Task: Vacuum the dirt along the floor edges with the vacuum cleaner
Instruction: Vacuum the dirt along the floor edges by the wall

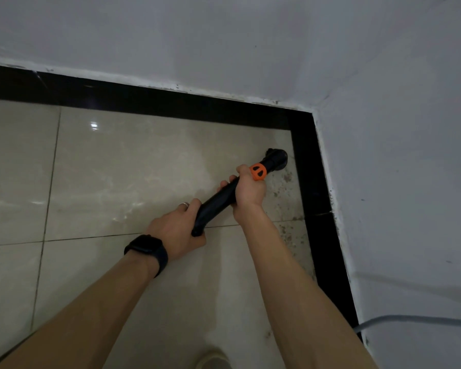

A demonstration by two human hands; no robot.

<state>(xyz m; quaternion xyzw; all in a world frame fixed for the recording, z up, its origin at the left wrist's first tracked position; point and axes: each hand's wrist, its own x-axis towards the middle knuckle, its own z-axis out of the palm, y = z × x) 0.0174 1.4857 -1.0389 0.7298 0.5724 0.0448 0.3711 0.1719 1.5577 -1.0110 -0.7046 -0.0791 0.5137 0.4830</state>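
Arms extended; left hand [175,231], right hand [249,191] grip wand [216,205].

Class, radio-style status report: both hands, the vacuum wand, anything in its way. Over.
Left hand and right hand both gripping vacuum wand. Nozzle on tile near black border, dirt specks beside it. Path clear; grey cable far right.

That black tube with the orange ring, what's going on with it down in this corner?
A person is vacuuming the floor edge. Both hands grip the black vacuum tube: the left hand at its bent rear end, the right hand just behind the orange ring. The nozzle rests on the pale tile near the corner, beside the black border. Brown dirt specks lie along the right-hand edge, nearer the person than the nozzle.
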